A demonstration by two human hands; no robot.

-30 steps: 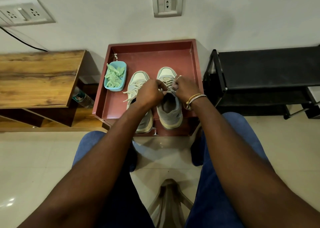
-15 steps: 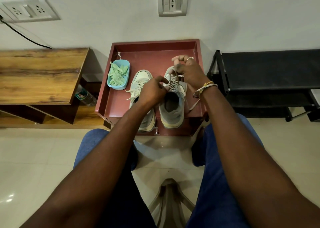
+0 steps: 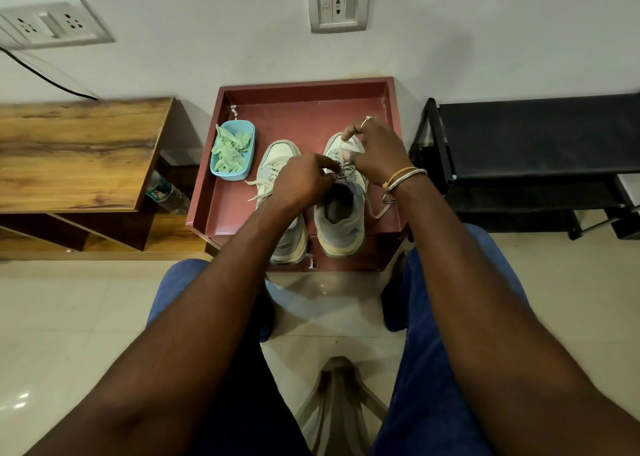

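Grey sneaker, the right one of a pair, stands on a dark red tray against the wall with its heel toward the person. Both hands work over its lacing. The left hand is curled at the top of the tongue, thumb and forefinger closed together on the lace where it crosses the eyelets. The right hand sits nearer the toe, its fingers bent and pinching a raised strand of the same lace. I see a ring on one finger and bangles at the wrist.

A second ago both hands were knuckle to knuckle low over the tongue. Since then the right hand has moved up toward the toe, drawing the strand with it. A loose lace end now trails on the tray just right of the shoe.

The other sneaker stands just beside it on the left, partly covered by the left wrist, its laces untied. A blue tub of pale green pieces sits at the tray's left edge. A wooden table stands to the left, with a bottle beneath it, and a black rack stands to the right. The forearms hide both heels' inner sides from me.
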